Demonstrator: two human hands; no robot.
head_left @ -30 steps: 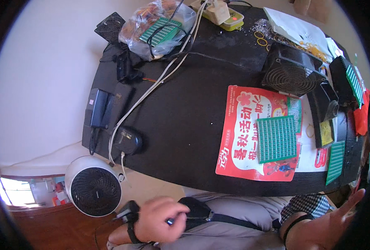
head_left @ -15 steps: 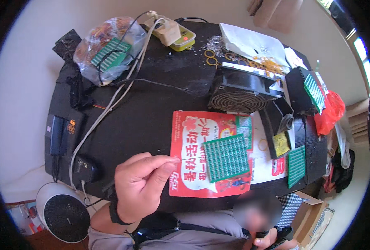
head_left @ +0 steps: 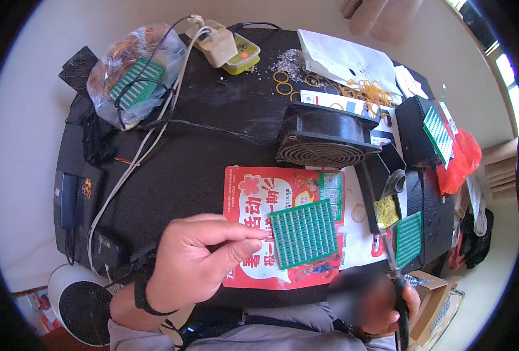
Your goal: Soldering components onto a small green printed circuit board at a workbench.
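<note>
A green circuit board [head_left: 304, 234] with rows of small parts lies on a red printed sheet [head_left: 242, 175]. My left hand [head_left: 192, 260] is closed in a pinch at the board's left edge. A thin wire, faint in the view, runs from those fingertips over the board. My right hand [head_left: 410, 303], at the lower right, grips the dark handle of a soldering iron [head_left: 390, 251]. The iron points upward and away, its tip at the near end of the black iron stand [head_left: 366, 184], by the yellow sponge [head_left: 386, 212]. Whether tip and sponge touch I cannot tell. A blurred patch hides part of that hand.
A black fan [head_left: 324, 140] stands behind the sheet. More green boards lie at the right [head_left: 408, 240], on a black box [head_left: 438, 137] and on a plastic bag [head_left: 137, 82]. Pale cables [head_left: 134, 167] cross the left side. Yellow rings [head_left: 284, 88] and clippings lie farther back.
My left hand has moved right, its fingertips now at the board's edge. My right hand has come up with the soldering iron, its tip now by the sponge. The whole view has shifted slightly.
</note>
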